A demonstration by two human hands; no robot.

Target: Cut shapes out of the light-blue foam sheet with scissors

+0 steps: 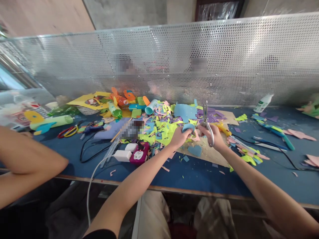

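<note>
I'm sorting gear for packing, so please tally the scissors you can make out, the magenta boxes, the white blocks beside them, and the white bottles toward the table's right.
Scissors: 2, one in the right hand
Magenta box: 1
White blocks: 2
White bottle: 1
Total: 6

At the back, a metal screen (159,56) full of holes, a white bottle (263,103) near its foot. Left of centre, a purple box (139,154) beside a white plug (122,156); farther left, red-and-yellow scissors (68,132).
</note>
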